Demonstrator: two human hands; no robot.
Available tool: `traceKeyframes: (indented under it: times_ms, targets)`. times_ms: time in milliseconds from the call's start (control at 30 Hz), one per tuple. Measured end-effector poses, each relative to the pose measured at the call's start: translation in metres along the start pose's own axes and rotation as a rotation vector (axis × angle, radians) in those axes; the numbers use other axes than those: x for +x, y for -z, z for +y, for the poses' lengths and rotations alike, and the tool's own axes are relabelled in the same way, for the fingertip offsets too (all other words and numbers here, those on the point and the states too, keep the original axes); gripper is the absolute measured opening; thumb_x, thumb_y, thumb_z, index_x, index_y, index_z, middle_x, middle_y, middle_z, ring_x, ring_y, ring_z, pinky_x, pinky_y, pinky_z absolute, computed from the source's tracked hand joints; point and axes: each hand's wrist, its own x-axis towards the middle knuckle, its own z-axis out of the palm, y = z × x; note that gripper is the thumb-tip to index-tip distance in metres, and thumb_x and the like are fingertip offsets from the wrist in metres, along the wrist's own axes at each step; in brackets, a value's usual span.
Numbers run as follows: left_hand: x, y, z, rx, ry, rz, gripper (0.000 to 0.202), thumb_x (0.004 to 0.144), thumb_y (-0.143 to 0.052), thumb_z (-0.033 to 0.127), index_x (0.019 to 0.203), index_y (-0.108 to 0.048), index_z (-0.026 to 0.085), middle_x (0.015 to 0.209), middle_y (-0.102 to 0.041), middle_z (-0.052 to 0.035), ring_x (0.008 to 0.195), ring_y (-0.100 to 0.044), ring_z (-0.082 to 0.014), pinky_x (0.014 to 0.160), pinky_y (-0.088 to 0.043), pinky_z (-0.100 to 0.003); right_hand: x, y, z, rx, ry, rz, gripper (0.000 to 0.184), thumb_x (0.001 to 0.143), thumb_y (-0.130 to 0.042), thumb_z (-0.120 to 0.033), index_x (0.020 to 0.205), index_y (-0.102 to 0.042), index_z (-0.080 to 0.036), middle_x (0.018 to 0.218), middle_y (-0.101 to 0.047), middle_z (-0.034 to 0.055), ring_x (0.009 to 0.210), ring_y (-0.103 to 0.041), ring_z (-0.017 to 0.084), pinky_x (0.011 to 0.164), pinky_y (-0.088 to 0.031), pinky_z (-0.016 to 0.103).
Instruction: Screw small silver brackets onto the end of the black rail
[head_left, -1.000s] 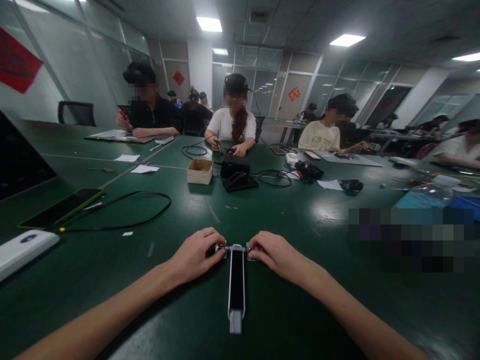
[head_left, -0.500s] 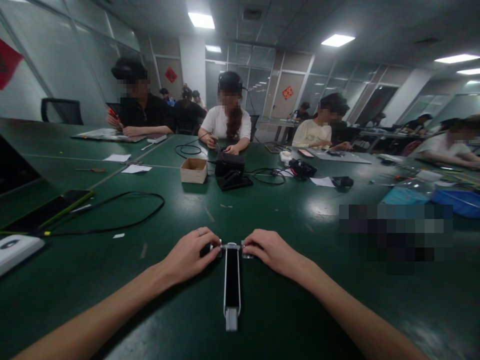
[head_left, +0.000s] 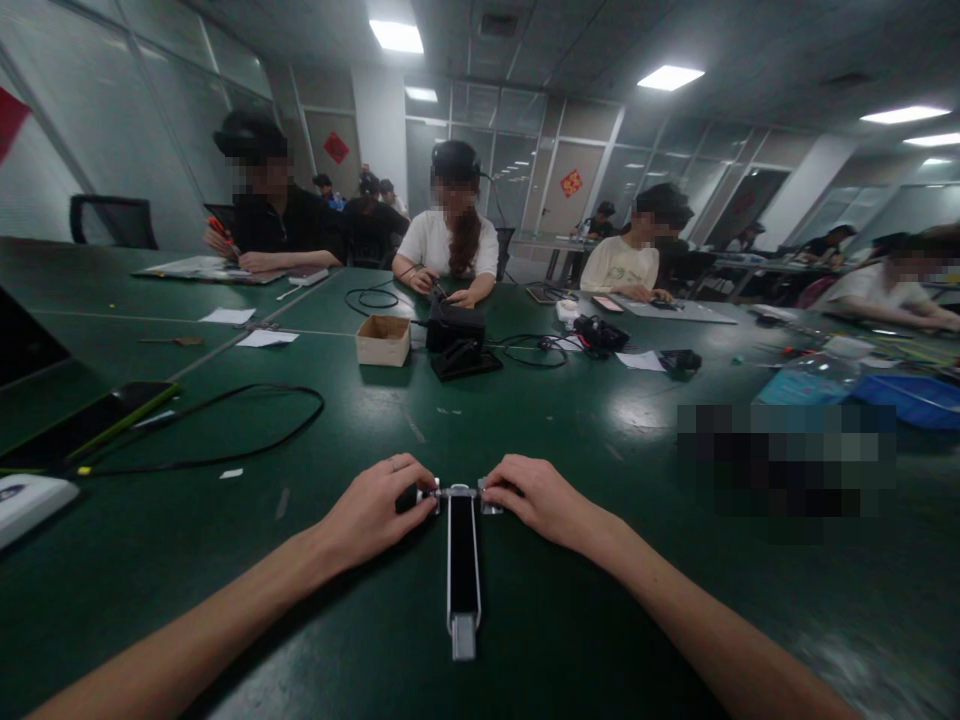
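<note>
A narrow metal-edged frame [head_left: 463, 565] with a long black strip down its middle lies on the green table, pointing toward me. Its near end carries a pale silvery block [head_left: 463, 637]. Across the far end runs a thin crossbar with small clear or silvery brackets at both sides. Thumb and fingers of my left hand [head_left: 381, 500] are closed on the left end of that crossbar. Opposite it, my right hand [head_left: 536, 500] pinches the right end, beside a small bracket [head_left: 491, 507]. My fingertips partly hide both ends.
Ahead stand an open box [head_left: 383, 341] and a black device on a stand [head_left: 455, 340]. To the left lie a looped black cable [head_left: 319, 405] and a green-edged phone [head_left: 97, 425]. A blue basket [head_left: 911, 400] is at right. Several people sit around the tables.
Both hands keep their grip on the crossbar ends, and the frame lies as before. The whole view has shifted slightly. Across the table, a person's hands have moved a little at the black device.
</note>
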Motion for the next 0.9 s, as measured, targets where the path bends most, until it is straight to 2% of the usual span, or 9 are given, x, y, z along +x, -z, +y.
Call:
traceKeyframes:
  times_ms: [100, 467, 900]
  targets:
    - [-0.0001, 0.0004, 0.0004, 0.000, 0.002, 0.004, 0.017, 0.086, -0.051, 0.028, 0.093, -0.062, 0.017, 0.090, -0.060, -0.0042, 0.075, -0.058, -0.0170, 0.069, -0.048, -0.030, -0.0013, 0.0020, -0.0015, 0.011, -0.007, -0.017, 0.015, 0.087, -0.058, -0.029, 0.092, -0.063, -0.016, 0.087, -0.060, 0.0030, 0.074, -0.055, 0.013, 0.067, -0.046, 0.026]
    - [0.0011, 0.0019, 0.0029, -0.001, -0.023, 0.010, 0.014, 0.086, -0.050, 0.024, 0.090, -0.062, 0.017, 0.086, -0.060, -0.0035, 0.075, -0.058, -0.0156, 0.069, -0.048, -0.027, -0.0013, 0.0046, -0.0069, 0.018, -0.009, 0.018, 0.010, 0.083, -0.059, -0.020, 0.092, -0.060, -0.014, 0.086, -0.059, 0.0032, 0.074, -0.053, 0.012, 0.066, -0.045, 0.026]
    - [-0.0001, 0.0028, 0.0030, -0.020, -0.007, 0.004, 0.016, 0.087, -0.049, 0.024, 0.093, -0.062, 0.017, 0.089, -0.060, -0.0039, 0.076, -0.057, -0.0155, 0.067, -0.047, -0.027, -0.0016, 0.0045, -0.0041, -0.008, 0.003, 0.021, 0.009, 0.087, -0.055, -0.021, 0.092, -0.061, -0.015, 0.089, -0.059, 0.0040, 0.077, -0.054, 0.013, 0.069, -0.047, 0.028]
